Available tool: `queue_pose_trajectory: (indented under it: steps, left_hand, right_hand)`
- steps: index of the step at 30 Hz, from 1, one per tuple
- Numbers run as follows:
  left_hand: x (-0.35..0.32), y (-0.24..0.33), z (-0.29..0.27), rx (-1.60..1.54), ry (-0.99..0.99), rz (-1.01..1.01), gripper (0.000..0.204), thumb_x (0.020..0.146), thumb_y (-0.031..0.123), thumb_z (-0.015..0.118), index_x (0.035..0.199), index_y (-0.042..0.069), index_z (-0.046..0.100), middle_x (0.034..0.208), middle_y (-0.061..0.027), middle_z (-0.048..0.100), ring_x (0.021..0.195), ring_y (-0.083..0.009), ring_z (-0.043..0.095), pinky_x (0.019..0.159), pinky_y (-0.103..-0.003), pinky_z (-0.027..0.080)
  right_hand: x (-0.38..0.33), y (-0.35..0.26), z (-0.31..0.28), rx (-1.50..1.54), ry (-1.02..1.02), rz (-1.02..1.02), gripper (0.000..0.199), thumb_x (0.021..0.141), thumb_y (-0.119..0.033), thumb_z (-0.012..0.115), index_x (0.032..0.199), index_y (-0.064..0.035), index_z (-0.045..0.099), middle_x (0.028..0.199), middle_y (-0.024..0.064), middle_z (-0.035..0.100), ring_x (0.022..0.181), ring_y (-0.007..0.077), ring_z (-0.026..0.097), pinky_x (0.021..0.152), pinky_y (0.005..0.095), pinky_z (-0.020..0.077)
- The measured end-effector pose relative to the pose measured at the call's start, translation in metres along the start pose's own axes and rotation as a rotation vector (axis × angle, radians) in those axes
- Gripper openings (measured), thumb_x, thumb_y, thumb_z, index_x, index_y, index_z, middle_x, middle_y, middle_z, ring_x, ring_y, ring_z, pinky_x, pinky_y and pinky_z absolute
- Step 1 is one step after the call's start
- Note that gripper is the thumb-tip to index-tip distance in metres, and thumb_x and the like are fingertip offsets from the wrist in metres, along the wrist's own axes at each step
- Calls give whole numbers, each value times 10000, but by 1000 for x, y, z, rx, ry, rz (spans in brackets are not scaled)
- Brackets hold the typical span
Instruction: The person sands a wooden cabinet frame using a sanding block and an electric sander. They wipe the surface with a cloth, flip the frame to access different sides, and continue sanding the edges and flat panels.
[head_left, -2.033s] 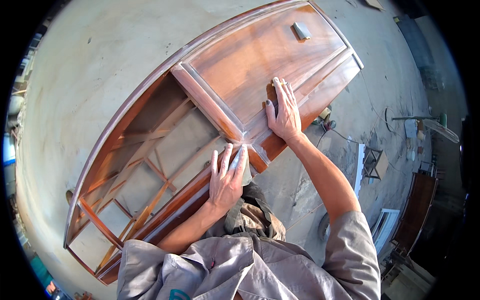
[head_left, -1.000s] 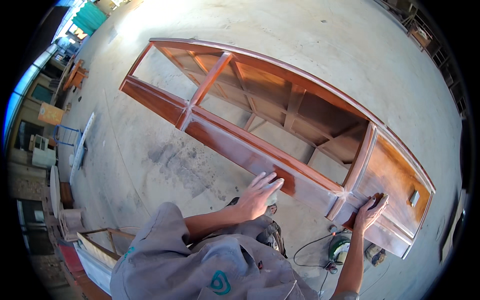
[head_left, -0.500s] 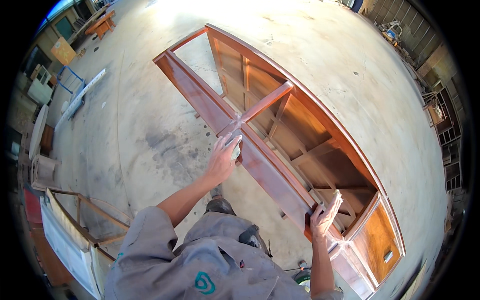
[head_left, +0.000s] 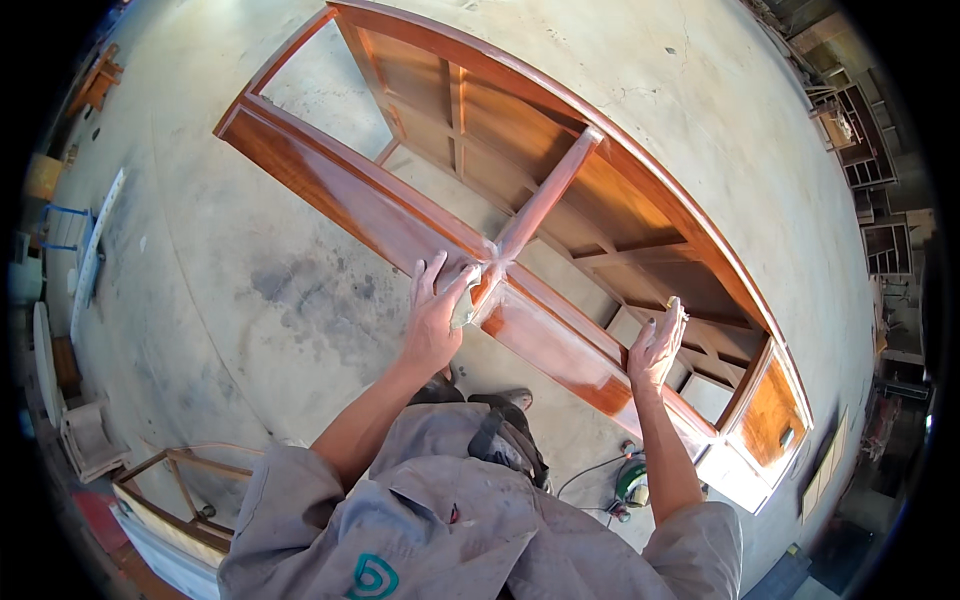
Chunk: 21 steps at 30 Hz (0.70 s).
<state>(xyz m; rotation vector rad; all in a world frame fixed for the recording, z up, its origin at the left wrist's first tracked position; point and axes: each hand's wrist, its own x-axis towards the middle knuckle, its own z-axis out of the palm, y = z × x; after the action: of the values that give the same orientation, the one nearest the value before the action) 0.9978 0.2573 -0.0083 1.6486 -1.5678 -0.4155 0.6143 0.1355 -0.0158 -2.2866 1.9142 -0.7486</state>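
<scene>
Left hand (head_left: 437, 312) gripping a grey-green pad (head_left: 462, 308), right hand (head_left: 655, 352) straight-fingered, both have shifted leftward along reddish-brown wooden framework (head_left: 555, 345), apparently reaching another stretch.

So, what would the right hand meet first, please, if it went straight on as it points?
The right hand would probably meet the curved brown wooden far rim; depth is unclear.

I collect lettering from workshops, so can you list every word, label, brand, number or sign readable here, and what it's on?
No words, numbers or signs can be read.
Grey shirt: a teal spiral emblem, with no readable letters.
Wooden frame: no lettering visible.
Green object, lower right: too small to read any label.
Clutter along the right edge: too small and blurred to read.
</scene>
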Motion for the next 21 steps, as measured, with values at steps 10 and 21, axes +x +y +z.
queue_pose_trajectory:
  steps: [10,21]
  left_hand:
    - [-3,-16,-20,45,-146,46,563,912,102,677,1464,20,603,1479,-133,628,1547,-411,333,1281,-657,156]
    - [70,-67,-67,202,-352,487,589,852,3,646,1432,106,656,1351,-65,713,1466,-344,474,1265,-608,300]
  right_hand:
    - [-1,-8,-1,-37,-98,59,702,970,-108,542,1629,17,334,1611,265,449,1537,464,349,1308,538,229]
    - [-1,1,1,3,-95,55,695,956,-104,532,1616,25,359,1589,276,476,1512,478,383,1294,541,253]
